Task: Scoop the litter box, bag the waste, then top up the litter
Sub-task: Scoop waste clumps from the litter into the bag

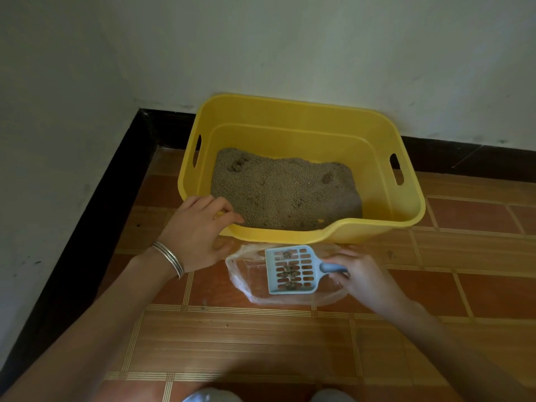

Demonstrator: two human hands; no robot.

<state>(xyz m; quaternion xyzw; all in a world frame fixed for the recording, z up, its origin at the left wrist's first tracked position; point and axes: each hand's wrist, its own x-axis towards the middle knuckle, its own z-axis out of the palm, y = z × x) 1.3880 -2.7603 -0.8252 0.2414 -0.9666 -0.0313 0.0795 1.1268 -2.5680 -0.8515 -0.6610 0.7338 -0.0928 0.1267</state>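
Nearest, in front of the litter box, gripped the scoop by its short blue handle in the right hand, fingers curled round it, slotted blade level over the bag. Carried a few dark clumps on the slots, not yet tipped out. Had the clear bag spread on the tiled floor, just before the box's low front lip; could not make out its mouth. Judged the bag thin, limp and slippery, likely to fall shut unless pinched at its edge and lifted open. Judged the scoop light and stiff, best held well back on the handle and level, lest the clumps roll off. At the box's near left corner, clasped the yellow rim with the left hand, fingers curled over the edge, bangles at the wrist. Inside the box, showed grey litter with two lumps yet to lift, one toward the far left corner, one toward the far right. Reckoned the box stiff but weighty with litter, better steadied by rim or side slots than dragged. Behind the box, met the pale wall and dark skirting.
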